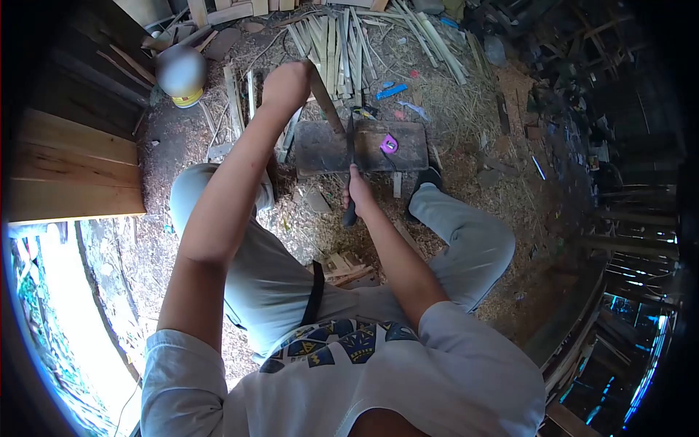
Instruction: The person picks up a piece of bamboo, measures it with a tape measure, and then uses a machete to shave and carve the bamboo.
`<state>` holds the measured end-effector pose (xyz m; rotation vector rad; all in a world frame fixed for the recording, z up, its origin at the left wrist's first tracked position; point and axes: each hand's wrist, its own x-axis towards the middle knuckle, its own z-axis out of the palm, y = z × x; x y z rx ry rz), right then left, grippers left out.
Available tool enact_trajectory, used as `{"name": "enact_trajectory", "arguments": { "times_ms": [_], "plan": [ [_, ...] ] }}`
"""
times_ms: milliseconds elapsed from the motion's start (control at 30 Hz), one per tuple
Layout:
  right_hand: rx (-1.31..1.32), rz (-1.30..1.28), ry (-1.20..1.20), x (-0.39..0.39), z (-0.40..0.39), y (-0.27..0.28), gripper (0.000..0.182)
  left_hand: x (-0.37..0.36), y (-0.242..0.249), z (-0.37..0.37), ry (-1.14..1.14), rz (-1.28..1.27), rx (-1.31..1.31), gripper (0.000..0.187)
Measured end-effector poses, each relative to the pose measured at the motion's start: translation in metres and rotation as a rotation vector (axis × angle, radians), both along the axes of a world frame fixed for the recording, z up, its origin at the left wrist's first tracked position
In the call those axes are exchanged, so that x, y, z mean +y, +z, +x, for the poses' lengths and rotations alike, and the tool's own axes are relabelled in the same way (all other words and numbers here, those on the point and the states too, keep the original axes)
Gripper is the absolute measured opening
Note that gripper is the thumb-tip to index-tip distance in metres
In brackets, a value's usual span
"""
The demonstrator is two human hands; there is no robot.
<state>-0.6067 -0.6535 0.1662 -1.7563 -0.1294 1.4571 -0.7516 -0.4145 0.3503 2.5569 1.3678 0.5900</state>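
My left hand (288, 83) is wrapped round the upper end of a brown stick (326, 100), which slants down to a dark wooden board (320, 149). In my right hand (357, 188) is the dark handle of a knife (351, 138), its blade pointing away from me over the board, just right of the stick's lower end. To the right of the blade, a pink tape measure (389, 143) lies on the board. The fingertips of my left hand are mostly hidden.
Split wooden strips (331, 54) lie beyond the board, with more at the upper right. A bucket (182, 76) stands at the upper left. A blue scrap (391, 92) is on the straw-covered ground. My legs are on both sides of the board.
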Motion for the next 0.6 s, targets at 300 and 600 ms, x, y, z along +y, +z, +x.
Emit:
{"name": "enact_trajectory", "arguments": {
  "times_ms": [300,600],
  "plan": [
    [-0.483,0.39,0.016,0.005,-0.026,-0.056,0.066,-0.015,-0.001,-0.007,-0.102,0.08,-0.063,0.02],
    [-0.196,-0.211,0.063,-0.03,0.014,-0.037,0.067,-0.008,0.003,-0.012,-0.075,-0.06,-0.071,0.021]
  ]
}}
